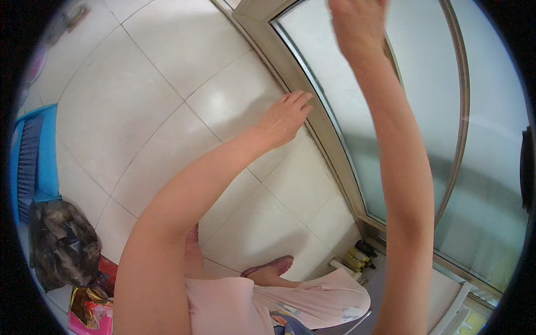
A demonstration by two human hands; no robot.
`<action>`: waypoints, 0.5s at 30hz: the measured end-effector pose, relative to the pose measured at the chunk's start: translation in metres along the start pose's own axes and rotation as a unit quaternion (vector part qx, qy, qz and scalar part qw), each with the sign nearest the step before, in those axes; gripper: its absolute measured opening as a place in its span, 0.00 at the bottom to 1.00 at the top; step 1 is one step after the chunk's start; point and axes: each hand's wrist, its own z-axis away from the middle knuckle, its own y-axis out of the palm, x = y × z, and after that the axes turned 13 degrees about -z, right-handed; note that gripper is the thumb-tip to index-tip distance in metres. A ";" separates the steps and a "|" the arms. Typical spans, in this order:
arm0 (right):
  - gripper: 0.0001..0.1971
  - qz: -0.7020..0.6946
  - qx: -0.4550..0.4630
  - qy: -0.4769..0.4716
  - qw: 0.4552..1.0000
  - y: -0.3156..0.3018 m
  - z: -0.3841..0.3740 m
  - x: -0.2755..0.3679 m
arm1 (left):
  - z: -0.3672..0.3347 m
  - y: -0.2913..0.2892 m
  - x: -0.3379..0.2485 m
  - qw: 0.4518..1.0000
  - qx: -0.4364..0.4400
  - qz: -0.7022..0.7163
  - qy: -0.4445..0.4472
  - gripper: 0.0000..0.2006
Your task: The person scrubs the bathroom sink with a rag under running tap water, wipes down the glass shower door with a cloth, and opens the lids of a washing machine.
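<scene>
My left hand [286, 118] is at the edge of a beige metal door frame [329, 134], back of the hand upward. Its fingers are loosely bent and slightly apart, with the tips at the frame and nothing visible in them. Frosted glass panels [419, 89] fill the door. Across the glass reaches my right arm, and my right hand [360, 28] is cut off by the top edge of the picture. The fingers of that hand are out of sight, so what they touch or hold does not show.
Pale floor tiles [151, 84] spread to the left. A blue dustpan [49, 151] with a brush [28, 167] stands at the far left, above a black plastic bag [64, 243] and a pink package [92, 318]. Several small bottles [357, 257] sit by the door's lower corner.
</scene>
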 end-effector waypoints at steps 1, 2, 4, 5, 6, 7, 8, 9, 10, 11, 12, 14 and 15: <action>0.10 -0.097 0.081 0.146 0.981 0.024 0.010 0.007 | -0.001 0.003 -0.001 1.000 0.002 -0.001 0.002 0.20; 0.13 0.140 0.230 -0.020 0.963 0.032 0.026 0.014 | 0.001 0.008 0.000 1.000 0.002 -0.004 -0.006 0.20; 0.13 0.041 0.092 -0.063 0.993 0.033 0.052 0.015 | 0.003 0.010 0.000 1.000 0.004 -0.006 -0.006 0.20; 0.12 0.046 0.108 -0.066 0.991 0.031 0.075 0.015 | 0.005 0.010 0.001 1.000 0.011 0.000 -0.010 0.20; 0.12 0.054 0.124 -0.070 0.988 0.025 0.104 0.014 | 0.005 0.009 -0.001 1.000 0.016 0.007 -0.013 0.21; 0.13 0.050 0.172 -0.056 0.982 0.016 0.135 0.016 | 0.007 0.008 -0.002 1.000 0.017 0.010 -0.003 0.21; 0.15 0.044 0.217 -0.041 0.974 0.006 0.168 0.019 | 0.009 0.006 -0.001 1.000 0.020 0.003 -0.008 0.21; 0.16 0.063 0.253 -0.047 0.964 -0.007 0.205 0.017 | 0.010 0.003 -0.001 1.000 0.019 -0.006 -0.009 0.21; 0.17 0.083 0.285 -0.053 0.953 -0.022 0.243 0.014 | 0.008 0.001 -0.002 1.000 0.016 -0.008 0.004 0.21; 0.18 0.092 0.304 -0.051 0.947 -0.040 0.289 0.009 | 0.002 -0.001 -0.006 1.000 0.016 -0.007 0.018 0.20; 0.18 0.103 0.326 -0.045 0.939 -0.060 0.328 0.004 | -0.006 0.001 -0.012 0.999 0.016 -0.003 0.036 0.20; 0.20 0.134 0.390 -0.049 0.910 -0.089 0.369 0.007 | -0.009 -0.002 -0.015 0.998 0.004 -0.018 0.068 0.20; 0.22 0.151 0.455 -0.064 0.875 -0.101 0.383 0.009 | -0.012 -0.004 -0.018 0.996 -0.005 -0.031 0.083 0.20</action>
